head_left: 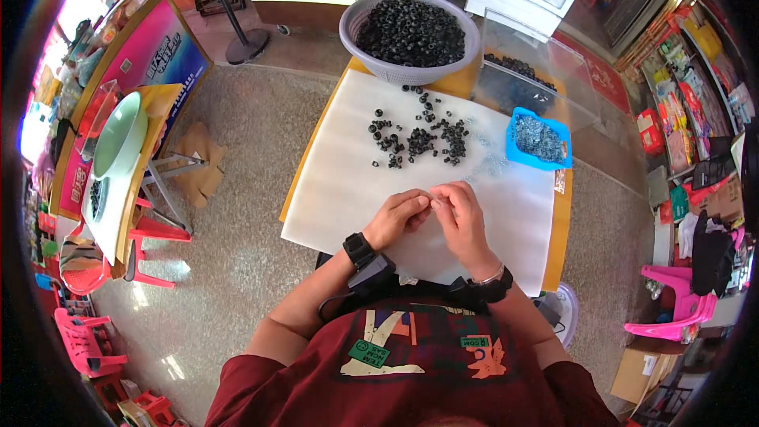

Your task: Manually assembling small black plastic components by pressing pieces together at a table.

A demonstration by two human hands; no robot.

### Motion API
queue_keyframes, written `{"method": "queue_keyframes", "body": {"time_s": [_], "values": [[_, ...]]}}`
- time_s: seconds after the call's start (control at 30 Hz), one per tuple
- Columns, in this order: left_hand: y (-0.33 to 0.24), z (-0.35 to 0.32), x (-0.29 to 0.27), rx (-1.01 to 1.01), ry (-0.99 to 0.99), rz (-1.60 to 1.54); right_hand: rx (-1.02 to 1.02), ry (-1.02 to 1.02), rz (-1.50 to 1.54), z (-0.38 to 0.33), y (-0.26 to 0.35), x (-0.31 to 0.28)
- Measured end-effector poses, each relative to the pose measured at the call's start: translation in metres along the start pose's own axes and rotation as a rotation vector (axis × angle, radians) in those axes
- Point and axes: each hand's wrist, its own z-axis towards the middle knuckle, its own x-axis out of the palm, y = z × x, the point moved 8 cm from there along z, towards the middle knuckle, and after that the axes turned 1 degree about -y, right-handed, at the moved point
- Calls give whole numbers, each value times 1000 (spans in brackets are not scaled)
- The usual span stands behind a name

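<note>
My left hand (399,217) and my right hand (461,220) meet over the near half of a white sheet (332,190) covering the table. Both are closed in a pinch, fingertips almost touching. Whatever they hold is too small to make out. Just beyond my fingers, several small black ring-like parts (421,141) lie in loose heaps. Right of these heaps, a blue plastic basket (515,149) contains many small clear or silvery pieces (539,139). More tiny clear bits are scattered on the sheet beside the basket.
A large pale-purple basket (352,38) full of black parts stands at the table's far edge. Right of it is a clear bin (506,83) with more black parts. A side table with a green basin (120,136) and red stools (154,237) are at left; pink chairs (672,300) at right.
</note>
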Motion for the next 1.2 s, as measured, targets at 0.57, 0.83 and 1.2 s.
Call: {"method": "queue_keyframes", "body": {"time_s": [0.57, 0.83, 1.2], "values": [[15, 2, -9, -64, -90, -235, -119, -40, -66, -1, 10, 20], [19, 8, -8, -60, 20, -414, -155, 31, -105, 8, 11, 10], [1, 0, -6, 13, -48, -320, 371, -63, 290, 83, -41, -65]]}}
